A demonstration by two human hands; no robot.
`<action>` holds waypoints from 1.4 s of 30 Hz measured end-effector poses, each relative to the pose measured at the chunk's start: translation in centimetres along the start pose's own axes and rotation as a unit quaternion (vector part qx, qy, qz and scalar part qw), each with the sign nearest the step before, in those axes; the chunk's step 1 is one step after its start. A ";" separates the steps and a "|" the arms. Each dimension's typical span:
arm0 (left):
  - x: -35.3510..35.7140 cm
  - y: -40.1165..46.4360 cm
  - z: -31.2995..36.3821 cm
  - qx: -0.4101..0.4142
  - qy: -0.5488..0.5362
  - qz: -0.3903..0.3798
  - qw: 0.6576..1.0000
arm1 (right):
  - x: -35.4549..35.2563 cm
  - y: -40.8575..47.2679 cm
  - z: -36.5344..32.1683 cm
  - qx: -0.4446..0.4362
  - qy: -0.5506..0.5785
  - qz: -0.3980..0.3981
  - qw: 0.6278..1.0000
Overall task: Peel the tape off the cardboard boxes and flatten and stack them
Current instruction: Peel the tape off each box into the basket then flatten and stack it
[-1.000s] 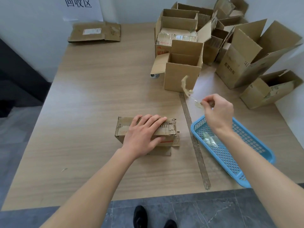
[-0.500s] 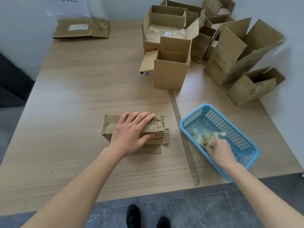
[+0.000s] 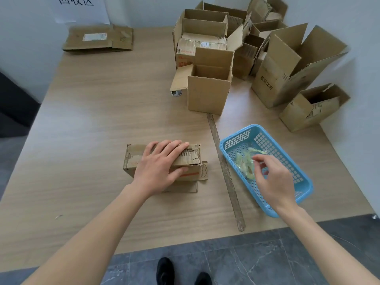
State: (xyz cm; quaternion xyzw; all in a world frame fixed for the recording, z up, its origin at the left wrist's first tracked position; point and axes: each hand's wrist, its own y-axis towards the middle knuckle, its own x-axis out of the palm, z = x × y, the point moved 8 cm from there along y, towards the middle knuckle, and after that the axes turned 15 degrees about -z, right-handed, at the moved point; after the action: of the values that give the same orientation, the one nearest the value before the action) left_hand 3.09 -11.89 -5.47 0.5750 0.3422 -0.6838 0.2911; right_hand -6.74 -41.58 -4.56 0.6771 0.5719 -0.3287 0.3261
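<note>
Your left hand [image 3: 162,167] lies flat on the small cardboard box [image 3: 164,163] at the centre of the frame, fingers straight across its torn top and thumb against its near face; the box sits on the tabletop [image 3: 102,120] with a flap spread out beneath its near edge; your right hand [image 3: 271,179] hovers over the blue basket [image 3: 287,157] at the lower right, fingers loosely bent and apart, holding nothing that can be made out; crumpled strips of peeled tape [image 3: 246,161] lie in the basket just beyond your fingertips; a long metal ruler [image 3: 225,171] lies on the tabletop between the box and the basket, running from the open box [image 3: 209,93] in the upper middle down toward the near edge; behind that open box a cluster of opened boxes [image 3: 216,38] fills the upper right, with a tall box [image 3: 287,75] tilted on its side and a smaller tipped box [image 3: 312,108] near the right edge; a flattened box [image 3: 98,40] lies at the upper left of the tabletop, below a paper sign [image 3: 80,9] on the wall; a small roll-like object [image 3: 176,92] peeks out beside the open box's flap; your black shoes [image 3: 183,272] show on the grey floor at the bottom of the frame
</note>
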 end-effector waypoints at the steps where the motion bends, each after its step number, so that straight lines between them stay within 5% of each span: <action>1: 0.0 0.0 0.0 -0.001 -0.004 -0.001 1.000 | 0.3 0.3 -1.9 -0.039 0.017 0.002 0.999; 7: -0.7 -0.2 0.3 0.016 -0.110 -0.064 0.992 | 7.2 3.2 -11.9 -0.120 0.007 -0.208 0.971; 11: -2.8 -1.0 -2.3 -0.019 -0.327 -0.065 0.943 | 7.3 4.2 -13.3 -0.112 -0.001 -0.203 0.973; 15: -2.9 -2.9 -7.3 -0.166 -0.304 -0.066 0.936 | 7.6 3.2 -13.4 -0.127 -0.012 -0.203 0.971; 18: -1.7 -4.1 -8.6 -0.187 -0.376 -0.124 0.899 | 8.7 1.8 -13.0 -0.133 -0.001 -0.232 0.964; 21: -0.7 -5.0 -7.7 -0.195 -0.355 -0.156 0.901 | 9.3 1.2 -12.6 -0.113 0.046 -0.276 0.953; 24: -0.3 -5.5 -7.3 -0.235 -0.402 -0.094 0.880 | 8.3 2.1 -12.5 -0.029 0.123 -0.191 0.974; 27: -0.2 -5.8 -7.3 -0.295 -0.380 -0.045 0.876 | 7.5 3.5 -13.3 0.052 0.047 -0.111 0.991; 30: 0.0 -6.0 -7.4 -0.317 -0.357 -0.040 0.878 | 8.7 4.6 -13.4 0.134 -0.020 -0.197 0.971; 32: -0.2 -5.9 -7.5 -0.285 -0.376 -0.016 0.881 | 9.3 4.8 -13.8 0.108 -0.054 -0.235 0.964; 36: -1.3 -7.0 -9.2 -0.264 -0.536 0.086 0.797 | 6.7 5.5 -14.3 0.049 0.102 -0.193 0.975; 42: -3.1 -7.7 -9.0 -0.159 -0.716 0.144 0.664 | 3.7 7.5 -14.5 0.041 0.410 -0.185 0.892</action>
State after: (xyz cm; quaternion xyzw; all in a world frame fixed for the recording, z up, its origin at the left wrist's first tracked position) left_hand 2.79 -0.11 -2.37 -0.1044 0.0450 -0.7693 0.6287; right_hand 2.18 -28.66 1.13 0.6464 0.7557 -0.0999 -0.0321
